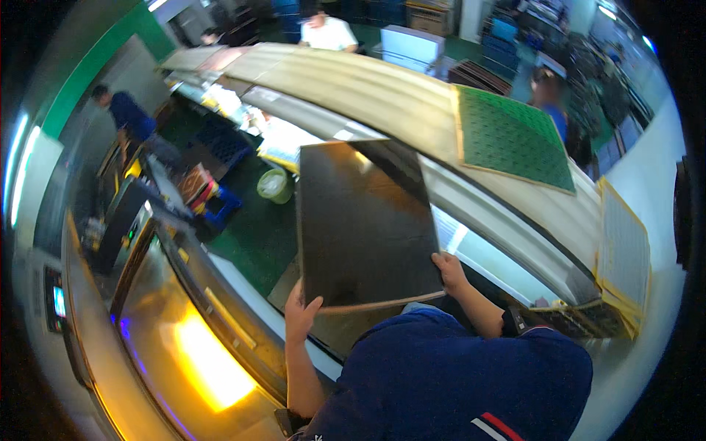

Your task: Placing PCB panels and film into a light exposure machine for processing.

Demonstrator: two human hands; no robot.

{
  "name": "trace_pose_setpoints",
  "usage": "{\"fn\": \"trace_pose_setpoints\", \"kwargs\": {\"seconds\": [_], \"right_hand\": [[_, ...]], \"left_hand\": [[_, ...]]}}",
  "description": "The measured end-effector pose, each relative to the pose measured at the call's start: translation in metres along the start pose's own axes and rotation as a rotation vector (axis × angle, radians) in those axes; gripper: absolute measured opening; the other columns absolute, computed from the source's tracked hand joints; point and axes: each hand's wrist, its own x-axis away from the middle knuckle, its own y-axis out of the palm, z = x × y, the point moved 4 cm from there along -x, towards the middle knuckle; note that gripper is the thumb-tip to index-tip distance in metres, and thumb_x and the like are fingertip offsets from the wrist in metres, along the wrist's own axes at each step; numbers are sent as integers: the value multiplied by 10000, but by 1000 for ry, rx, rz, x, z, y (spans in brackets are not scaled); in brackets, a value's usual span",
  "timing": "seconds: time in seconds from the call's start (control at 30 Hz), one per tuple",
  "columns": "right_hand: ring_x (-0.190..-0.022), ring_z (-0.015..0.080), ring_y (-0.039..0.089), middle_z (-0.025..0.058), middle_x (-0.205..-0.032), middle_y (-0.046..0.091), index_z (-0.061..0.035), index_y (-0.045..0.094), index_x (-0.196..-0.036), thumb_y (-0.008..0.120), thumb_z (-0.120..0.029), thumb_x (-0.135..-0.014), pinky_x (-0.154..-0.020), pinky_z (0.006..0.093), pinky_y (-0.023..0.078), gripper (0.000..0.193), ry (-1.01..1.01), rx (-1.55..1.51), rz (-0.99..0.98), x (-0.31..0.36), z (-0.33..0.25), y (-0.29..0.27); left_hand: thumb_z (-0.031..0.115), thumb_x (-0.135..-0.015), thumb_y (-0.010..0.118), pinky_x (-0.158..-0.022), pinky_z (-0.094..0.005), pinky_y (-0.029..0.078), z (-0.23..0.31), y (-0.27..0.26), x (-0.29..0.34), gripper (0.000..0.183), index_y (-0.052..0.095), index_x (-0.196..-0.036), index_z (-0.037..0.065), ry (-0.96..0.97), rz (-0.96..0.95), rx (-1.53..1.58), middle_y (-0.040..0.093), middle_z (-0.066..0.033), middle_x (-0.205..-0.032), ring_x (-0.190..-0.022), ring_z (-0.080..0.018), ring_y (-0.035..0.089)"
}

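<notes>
A large dark, glossy rectangular panel with a thin light edge is held up in front of my body. My left hand grips its lower left corner, thumb on the face and fingers at the side edge. At its lower right edge my right hand is closed on it, the fingers partly hidden behind. The face of the panel reflects light near its top. Left of me stands a machine with a brightly lit yellow glass surface in a dark metal frame, apart from the panel.
A long pale cover or hood runs across ahead, with a green perforated sheet on its right part. Beyond my left hand are a light green bucket and a blue crate. A co-worker bends at the far left; other people are farther back.
</notes>
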Motion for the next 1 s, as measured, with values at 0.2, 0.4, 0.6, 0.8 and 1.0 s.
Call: {"fn": "trace_pose_setpoints", "kwargs": {"seconds": [0.2, 0.4, 0.6, 0.8, 1.0], "right_hand": [[-760, 176, 644, 105, -878, 682, 8, 646, -948, 593, -338, -970, -731, 329, 522, 351, 95, 63, 210, -4, 1, -115], [-662, 196, 669, 124, -779, 691, 6, 646, -809, 617, -368, -965, -655, 330, 559, 406, 31, -363, 287, -36, 6, -117], [-741, 197, 698, 127, -866, 718, 31, 702, -943, 558, -409, -989, -683, 294, 562, 465, 81, -174, 189, -35, -18, -123], [-793, 199, 699, 140, -883, 724, 14, 728, -907, 506, -451, -1001, -727, 310, 560, 524, 96, -108, 138, -35, -19, -125], [-853, 187, 697, 124, -949, 727, 25, 691, -1052, 520, -370, -1008, -771, 308, 546, 432, 37, 128, -95, -43, -19, -131]], "left_hand": [[55, -876, 655, -948, -339, 483, 19, 154, -112, 647, 370, -1453, -5, 124, -158, -112, 502, -164, -1395, -1163, -234, 566], [247, -912, 669, -837, -401, 536, 53, 310, -176, 819, 165, -1529, 58, -253, -313, 217, 463, -141, -1413, -1154, -259, 557], [273, -904, 669, -788, -484, 559, 57, 388, -214, 477, 435, -1276, 86, -225, -262, 197, 552, -102, -1178, -1074, -278, 584], [128, -803, 693, -951, -474, 506, 40, 356, -172, 667, 394, -1393, 41, -333, -639, -4, 559, -121, -1274, -1155, -273, 577], [139, -894, 626, -970, -440, 506, 59, 318, -143, 539, 433, -1369, -25, -551, -308, 651, 587, -166, -1250, -1132, -289, 604]]}}
